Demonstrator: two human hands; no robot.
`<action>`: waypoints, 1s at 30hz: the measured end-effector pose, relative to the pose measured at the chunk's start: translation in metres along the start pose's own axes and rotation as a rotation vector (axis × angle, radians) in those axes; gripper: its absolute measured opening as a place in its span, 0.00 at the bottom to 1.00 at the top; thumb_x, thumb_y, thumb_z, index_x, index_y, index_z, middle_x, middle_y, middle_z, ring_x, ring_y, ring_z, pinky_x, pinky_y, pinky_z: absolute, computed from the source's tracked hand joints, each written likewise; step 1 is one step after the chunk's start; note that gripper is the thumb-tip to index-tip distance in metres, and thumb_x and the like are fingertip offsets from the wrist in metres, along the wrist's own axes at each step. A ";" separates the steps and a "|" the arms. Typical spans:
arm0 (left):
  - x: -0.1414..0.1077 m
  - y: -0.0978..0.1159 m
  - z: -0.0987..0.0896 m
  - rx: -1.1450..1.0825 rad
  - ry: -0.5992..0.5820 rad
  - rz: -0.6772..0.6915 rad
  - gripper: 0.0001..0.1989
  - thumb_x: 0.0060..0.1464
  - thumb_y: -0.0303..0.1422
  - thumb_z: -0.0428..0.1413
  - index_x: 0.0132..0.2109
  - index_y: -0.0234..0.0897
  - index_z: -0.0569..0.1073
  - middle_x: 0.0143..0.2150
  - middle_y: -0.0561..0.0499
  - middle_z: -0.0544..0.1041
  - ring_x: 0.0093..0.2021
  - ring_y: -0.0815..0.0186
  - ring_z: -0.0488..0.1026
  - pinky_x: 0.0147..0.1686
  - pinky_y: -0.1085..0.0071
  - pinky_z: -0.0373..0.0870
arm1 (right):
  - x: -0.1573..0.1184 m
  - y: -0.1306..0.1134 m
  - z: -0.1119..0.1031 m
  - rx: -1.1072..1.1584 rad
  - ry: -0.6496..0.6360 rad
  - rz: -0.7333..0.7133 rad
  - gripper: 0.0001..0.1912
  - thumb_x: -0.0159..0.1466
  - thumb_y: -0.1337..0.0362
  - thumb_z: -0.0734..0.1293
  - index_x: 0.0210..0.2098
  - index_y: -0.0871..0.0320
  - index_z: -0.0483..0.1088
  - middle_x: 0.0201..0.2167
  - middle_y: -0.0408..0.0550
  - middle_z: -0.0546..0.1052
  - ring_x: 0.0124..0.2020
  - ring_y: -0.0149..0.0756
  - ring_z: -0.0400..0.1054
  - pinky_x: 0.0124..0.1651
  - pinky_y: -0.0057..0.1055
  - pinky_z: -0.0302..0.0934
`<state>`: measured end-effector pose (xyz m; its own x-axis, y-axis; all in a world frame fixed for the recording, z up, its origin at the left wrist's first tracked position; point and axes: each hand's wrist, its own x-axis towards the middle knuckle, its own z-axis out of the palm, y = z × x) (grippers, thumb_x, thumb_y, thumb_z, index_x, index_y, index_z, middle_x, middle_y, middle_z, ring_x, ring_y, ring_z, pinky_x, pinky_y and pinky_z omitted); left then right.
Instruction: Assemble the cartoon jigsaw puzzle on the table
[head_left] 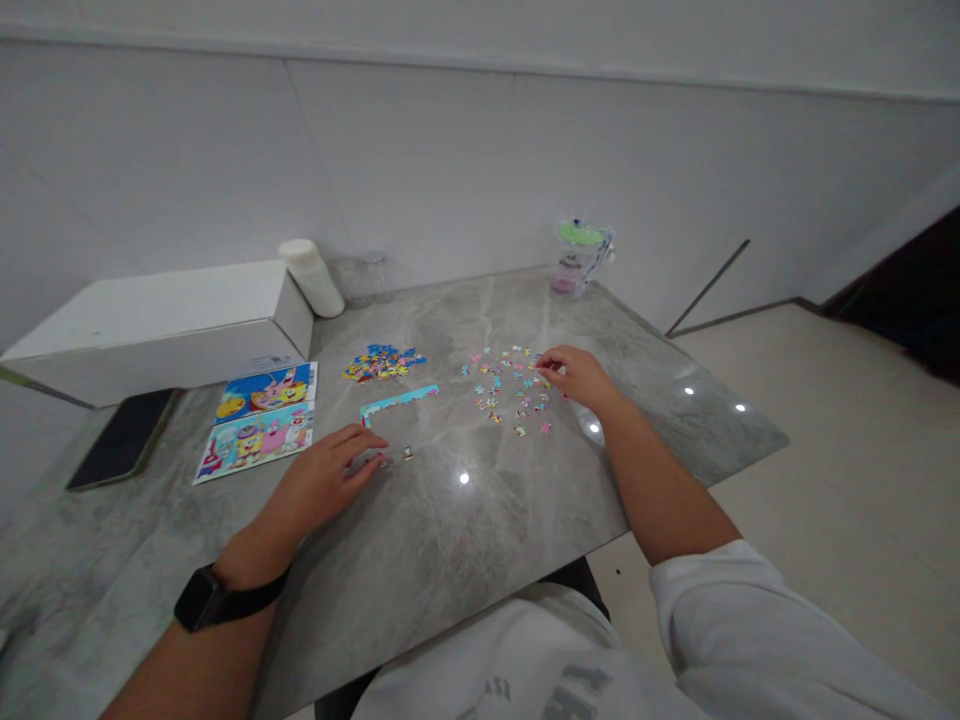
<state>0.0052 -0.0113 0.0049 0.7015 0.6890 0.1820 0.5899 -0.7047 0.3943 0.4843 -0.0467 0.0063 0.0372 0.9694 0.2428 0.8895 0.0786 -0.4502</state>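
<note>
My left hand [326, 475] rests low over the table with thumb and fingers apart. Small puzzle pieces lie partly under its fingertips, and one loose puzzle piece [408, 453] sits just to their right. Beyond those fingers is a joined L-shaped strip of light-blue puzzle edge [401, 399], its short side partly hidden by the hand. On the right, my right hand [576, 376] reaches into a scatter of loose pieces [495, 383], mostly pink, light blue and white. Its thumb and fingers are drawn together at the pieces; whatever is between them is too small to make out.
A heap of blue and yellow puzzle pieces [384, 362] lies behind the strip. Left of it are a cartoon picture sheet [259, 420], a phone [122, 440], a white box [165, 310] and a white bottle [313, 280]. A green-lidded plastic cup [576, 262] stands near the back wall.
</note>
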 end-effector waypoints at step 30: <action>0.002 0.006 0.001 -0.015 -0.002 0.045 0.19 0.71 0.48 0.50 0.50 0.44 0.82 0.49 0.47 0.83 0.49 0.58 0.81 0.53 0.64 0.78 | -0.012 0.038 -0.023 -0.189 -0.354 0.291 0.06 0.61 0.69 0.74 0.37 0.54 0.84 0.38 0.47 0.86 0.38 0.37 0.77 0.40 0.29 0.64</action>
<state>0.0106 -0.0145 0.0069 0.7280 0.6562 0.1985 0.5515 -0.7325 0.3992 0.5282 -0.0607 0.0061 0.1681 0.9670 -0.1916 0.9336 -0.2186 -0.2838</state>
